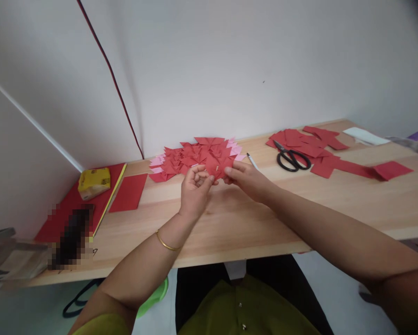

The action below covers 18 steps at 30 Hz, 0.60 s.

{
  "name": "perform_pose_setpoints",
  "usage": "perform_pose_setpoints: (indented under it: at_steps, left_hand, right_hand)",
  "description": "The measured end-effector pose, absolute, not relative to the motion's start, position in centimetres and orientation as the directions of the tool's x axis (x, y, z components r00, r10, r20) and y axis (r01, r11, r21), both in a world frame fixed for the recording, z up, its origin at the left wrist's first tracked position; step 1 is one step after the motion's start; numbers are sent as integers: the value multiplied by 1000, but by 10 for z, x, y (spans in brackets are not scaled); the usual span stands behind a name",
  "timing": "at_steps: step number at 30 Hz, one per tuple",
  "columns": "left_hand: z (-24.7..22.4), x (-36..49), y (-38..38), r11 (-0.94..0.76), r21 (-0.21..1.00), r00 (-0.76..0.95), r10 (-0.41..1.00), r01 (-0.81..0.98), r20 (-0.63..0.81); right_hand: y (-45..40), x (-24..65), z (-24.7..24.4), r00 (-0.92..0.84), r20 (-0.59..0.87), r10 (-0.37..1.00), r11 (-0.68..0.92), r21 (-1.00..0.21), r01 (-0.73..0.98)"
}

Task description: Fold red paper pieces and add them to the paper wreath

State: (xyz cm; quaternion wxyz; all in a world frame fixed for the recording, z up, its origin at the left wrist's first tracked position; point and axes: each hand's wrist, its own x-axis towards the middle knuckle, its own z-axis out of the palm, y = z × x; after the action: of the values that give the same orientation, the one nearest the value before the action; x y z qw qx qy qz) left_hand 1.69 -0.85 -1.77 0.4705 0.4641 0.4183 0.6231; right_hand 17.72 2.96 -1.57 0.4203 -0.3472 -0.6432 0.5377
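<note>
Above the middle of the wooden table (pixel 236 228), a small red paper piece (pixel 213 164) is held between both hands. My left hand (pixel 196 188) pinches its lower left part with thumb and fingers. On the piece's right edge, my right hand (pixel 245 179) has its thumb and fingers closed. The paper looks folded, with a small light gap near its middle. Just behind it lies a pile of folded red pieces (pixel 174 159), with pink folded pieces (pixel 157 161) at its edges.
Black-handled scissors (pixel 289 158) rest by loose red paper pieces (pixel 311 145) at the right. A white pen (pixel 252 161) lies near the pile. At the left are a red sheet (pixel 128 192), a yellow packet (pixel 94 182) and a blurred dark object (pixel 72 237). A wall stands behind.
</note>
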Motion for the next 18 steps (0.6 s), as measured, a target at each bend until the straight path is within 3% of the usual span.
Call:
perform_pose_setpoints:
  at_steps: [3,9,13,18]
  left_hand:
    - [-18,18,-9,-212,954,-80,977,-210,199]
    - [-20,19,-11,-81,974,69,993,-213,98]
    - [-22,17,-10,-124,986,33,991,-115,128]
    - [-21,15,-10,-164,983,108,979,-78,172]
  right_hand:
    - [26,178,-14,-384,217,898,253,-966,46]
    - [26,178,-16,-415,341,844,381,-924,16]
    - [26,179,-19,-441,322,838,357,-934,-4]
    - [23,182,-15,-489,320,811,378,-925,22]
